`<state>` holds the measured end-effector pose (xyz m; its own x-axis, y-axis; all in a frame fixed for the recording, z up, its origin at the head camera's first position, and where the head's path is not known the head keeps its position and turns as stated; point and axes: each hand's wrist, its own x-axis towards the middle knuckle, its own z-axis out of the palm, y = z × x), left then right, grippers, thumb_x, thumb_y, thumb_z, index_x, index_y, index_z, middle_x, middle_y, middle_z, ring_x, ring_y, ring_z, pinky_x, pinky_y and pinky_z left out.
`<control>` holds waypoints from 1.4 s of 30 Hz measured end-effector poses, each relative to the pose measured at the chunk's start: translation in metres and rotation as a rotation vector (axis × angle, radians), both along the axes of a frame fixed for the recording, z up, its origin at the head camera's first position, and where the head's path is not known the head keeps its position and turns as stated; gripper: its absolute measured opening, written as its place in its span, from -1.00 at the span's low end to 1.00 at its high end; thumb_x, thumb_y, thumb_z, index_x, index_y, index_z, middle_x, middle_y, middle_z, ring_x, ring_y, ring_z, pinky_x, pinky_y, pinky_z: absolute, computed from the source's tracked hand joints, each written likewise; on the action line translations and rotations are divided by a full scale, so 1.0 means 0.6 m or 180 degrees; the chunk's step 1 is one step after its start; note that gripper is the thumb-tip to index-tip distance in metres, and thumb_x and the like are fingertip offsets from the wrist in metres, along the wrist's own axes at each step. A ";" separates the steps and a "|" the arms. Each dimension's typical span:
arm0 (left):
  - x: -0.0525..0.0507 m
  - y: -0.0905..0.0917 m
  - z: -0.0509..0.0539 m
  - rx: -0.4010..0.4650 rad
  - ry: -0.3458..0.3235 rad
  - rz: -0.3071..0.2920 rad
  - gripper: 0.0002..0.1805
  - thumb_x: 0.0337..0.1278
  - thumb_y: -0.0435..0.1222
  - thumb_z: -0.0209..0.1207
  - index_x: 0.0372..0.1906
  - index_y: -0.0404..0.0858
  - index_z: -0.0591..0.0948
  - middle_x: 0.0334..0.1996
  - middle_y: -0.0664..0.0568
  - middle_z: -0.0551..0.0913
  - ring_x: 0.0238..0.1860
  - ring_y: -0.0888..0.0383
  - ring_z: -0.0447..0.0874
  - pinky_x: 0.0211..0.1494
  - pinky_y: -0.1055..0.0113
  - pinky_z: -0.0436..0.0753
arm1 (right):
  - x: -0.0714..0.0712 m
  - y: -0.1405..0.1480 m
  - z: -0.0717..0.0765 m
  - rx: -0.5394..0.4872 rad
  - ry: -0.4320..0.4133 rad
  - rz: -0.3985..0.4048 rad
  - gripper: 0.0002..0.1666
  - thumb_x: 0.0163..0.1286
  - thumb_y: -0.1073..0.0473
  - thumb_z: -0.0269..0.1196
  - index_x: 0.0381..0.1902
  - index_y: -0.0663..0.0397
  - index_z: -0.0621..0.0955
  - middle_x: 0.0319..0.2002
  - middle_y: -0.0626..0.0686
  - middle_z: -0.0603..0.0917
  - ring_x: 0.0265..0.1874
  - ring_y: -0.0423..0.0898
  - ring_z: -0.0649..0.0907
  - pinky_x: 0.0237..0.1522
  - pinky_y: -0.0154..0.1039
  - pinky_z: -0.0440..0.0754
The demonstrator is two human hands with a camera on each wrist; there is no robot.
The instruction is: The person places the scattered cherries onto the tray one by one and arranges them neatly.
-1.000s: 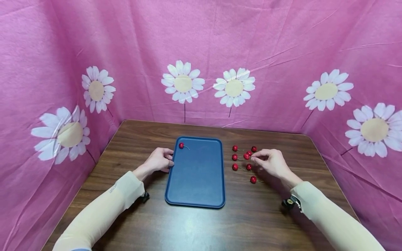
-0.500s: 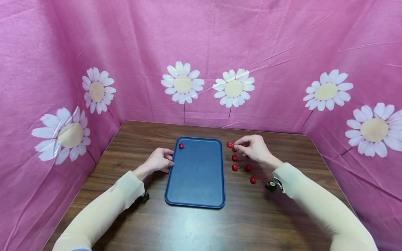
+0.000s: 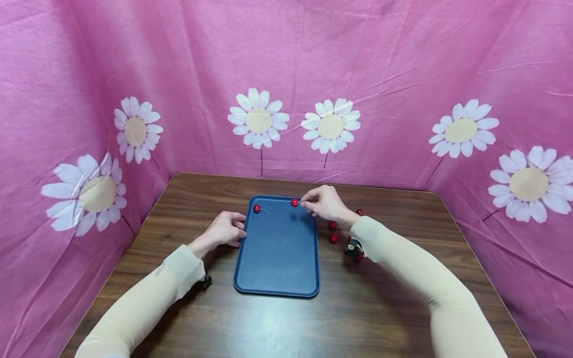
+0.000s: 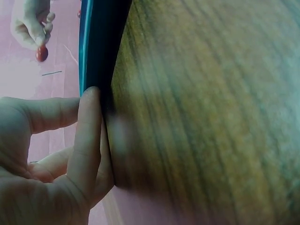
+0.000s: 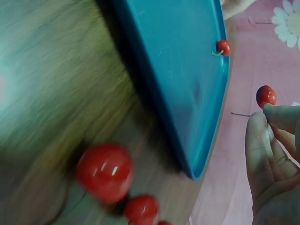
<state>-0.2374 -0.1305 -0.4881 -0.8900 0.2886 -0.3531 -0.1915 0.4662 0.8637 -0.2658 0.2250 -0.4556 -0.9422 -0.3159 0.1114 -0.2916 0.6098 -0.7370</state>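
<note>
A red cherry (image 3: 294,202) hangs above the far right part of the blue tray (image 3: 277,248), its shadow falling on the tray floor. My right hand (image 3: 325,203) pinches it between thumb and fingertips, by the stem end; the right wrist view shows the same pinch on the cherry (image 5: 266,95). Another cherry (image 3: 256,209), with its stem, lies in the tray's far left corner. My left hand (image 3: 222,228) rests at the tray's left side, and in the left wrist view its extended fingers (image 4: 86,136) touch the rim.
Several more cherries lie on the wooden table (image 3: 380,298) right of the tray, among them a near cherry (image 3: 333,238) and a farther cherry (image 3: 360,212). My right forearm and wrist strap (image 3: 353,247) partly cover them. Pink flowered cloth (image 3: 286,59) surrounds the table's back and sides.
My right hand has carried a cherry leftward from the group on the table to above the tray. The left hand has stayed at the tray's left edge.
</note>
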 end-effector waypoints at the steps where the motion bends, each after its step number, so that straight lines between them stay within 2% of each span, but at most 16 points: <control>1: 0.000 0.000 0.000 0.0013 -0.0006 0.0014 -0.31 0.33 -0.56 0.35 0.55 -0.46 0.52 -0.06 -0.16 0.65 -0.26 0.14 0.76 -0.07 0.03 1.00 | -0.005 -0.008 -0.002 -0.0005 -0.0005 0.0004 -0.89 0.52 0.24 0.49 -0.13 0.15 0.91 -0.40 0.14 0.87 -0.54 -0.15 0.79 -0.45 -0.30 0.86; 5: -0.001 -0.001 -0.001 0.0003 -0.0002 0.0000 -0.32 0.33 -0.56 0.36 0.54 -0.46 0.52 -0.07 -0.15 0.65 -0.27 0.15 0.75 -0.08 0.04 1.00 | -0.017 -0.031 -0.012 -0.0040 -0.0073 -0.0062 -0.91 0.51 0.25 0.50 -0.16 0.14 0.91 -0.47 0.07 0.84 -0.58 -0.18 0.76 -0.47 -0.30 0.84; 8: 0.000 -0.002 0.000 0.0012 0.0007 -0.0010 -0.31 0.32 -0.56 0.36 0.54 -0.47 0.52 -0.07 -0.15 0.64 -0.27 0.14 0.75 -0.09 0.04 1.00 | -0.022 -0.043 -0.019 -0.0069 -0.0162 -0.0141 -0.92 0.49 0.27 0.50 -0.16 0.16 0.91 -0.48 0.09 0.83 -0.60 -0.19 0.74 -0.47 -0.29 0.85; 17: 0.001 -0.003 0.003 -0.0008 0.0013 -0.0003 -0.31 0.33 -0.55 0.36 0.55 -0.47 0.52 -0.07 -0.15 0.64 -0.25 0.12 0.75 -0.07 0.03 1.00 | -0.030 -0.076 -0.044 0.0020 -0.0469 -0.0221 -0.92 0.50 0.25 0.52 -0.18 0.15 0.91 -0.38 0.14 0.89 -0.56 -0.22 0.76 -0.41 -0.28 0.89; 26: -0.001 0.001 0.001 -0.0013 0.0009 0.0006 -0.32 0.32 -0.57 0.35 0.54 -0.47 0.52 -0.02 -0.20 0.66 -0.23 0.11 0.73 -0.08 0.06 1.00 | -0.037 -0.096 -0.059 0.0296 -0.0357 -0.0221 -0.92 0.48 0.22 0.54 -0.23 0.09 0.92 -0.52 0.04 0.84 -0.62 -0.26 0.71 -0.50 -0.35 0.82; 28: 0.000 0.001 0.002 -0.0021 0.0012 0.0001 -0.31 0.32 -0.57 0.36 0.54 -0.48 0.52 -0.01 -0.22 0.66 -0.21 0.10 0.75 -0.07 0.05 1.00 | -0.066 -0.087 -0.097 0.0355 -0.0329 -0.0181 -0.91 0.47 0.14 0.56 -0.27 0.00 0.93 -0.55 -0.04 0.83 -0.63 -0.27 0.72 -0.52 -0.36 0.80; 32: 0.002 0.001 0.005 -0.0040 0.0024 -0.0008 -0.32 0.32 -0.57 0.35 0.54 -0.48 0.52 0.02 -0.26 0.68 -0.18 0.08 0.77 -0.06 0.03 1.00 | -0.076 -0.089 -0.105 0.0453 -0.0315 -0.0146 -0.91 0.46 0.11 0.57 -0.28 -0.05 0.93 -0.53 -0.05 0.85 -0.59 -0.21 0.76 -0.52 -0.31 0.78; 33: 0.003 0.001 0.006 -0.0044 0.0030 -0.0016 -0.32 0.32 -0.57 0.36 0.54 -0.49 0.52 0.02 -0.26 0.69 -0.17 0.08 0.78 -0.06 0.02 1.00 | -0.078 -0.089 -0.107 0.0459 -0.0313 -0.0122 -0.90 0.46 0.10 0.57 -0.28 -0.05 0.94 -0.52 -0.06 0.86 -0.57 -0.19 0.78 -0.50 -0.30 0.79; 35: 0.003 0.000 0.006 -0.0045 0.0033 -0.0018 -0.32 0.32 -0.57 0.35 0.53 -0.48 0.53 0.02 -0.27 0.69 -0.18 0.08 0.78 -0.06 0.03 1.00 | -0.067 -0.094 -0.092 0.0460 -0.0256 -0.0104 -0.89 0.46 0.10 0.57 -0.26 -0.01 0.94 -0.47 -0.03 0.88 -0.53 -0.18 0.79 -0.44 -0.30 0.78; 40: 0.001 0.000 0.004 -0.0053 0.0034 -0.0031 -0.32 0.33 -0.57 0.35 0.54 -0.48 0.52 0.01 -0.25 0.68 -0.17 0.08 0.77 -0.07 0.04 1.00 | -0.096 -0.090 -0.134 0.0540 -0.0167 -0.0088 -0.89 0.44 0.03 0.58 -0.28 -0.13 0.95 -0.45 -0.17 0.88 -0.46 -0.25 0.74 -0.33 -0.32 0.69; 41: 0.001 0.000 0.004 -0.0051 0.0035 -0.0033 -0.32 0.33 -0.57 0.36 0.54 -0.48 0.52 0.01 -0.25 0.68 -0.17 0.07 0.77 -0.07 0.03 1.00 | -0.098 -0.090 -0.137 0.0573 -0.0155 -0.0086 -0.89 0.44 0.02 0.57 -0.28 -0.15 0.95 -0.44 -0.18 0.88 -0.45 -0.25 0.72 -0.32 -0.31 0.68; 42: 0.001 0.000 0.004 -0.0055 0.0037 -0.0038 -0.32 0.34 -0.57 0.36 0.54 -0.47 0.52 0.01 -0.24 0.67 -0.17 0.07 0.77 -0.07 0.03 1.00 | -0.092 -0.095 -0.129 0.0601 -0.0174 -0.0116 -0.91 0.44 0.07 0.57 -0.29 -0.14 0.95 -0.44 -0.16 0.88 -0.44 -0.23 0.71 -0.35 -0.29 0.66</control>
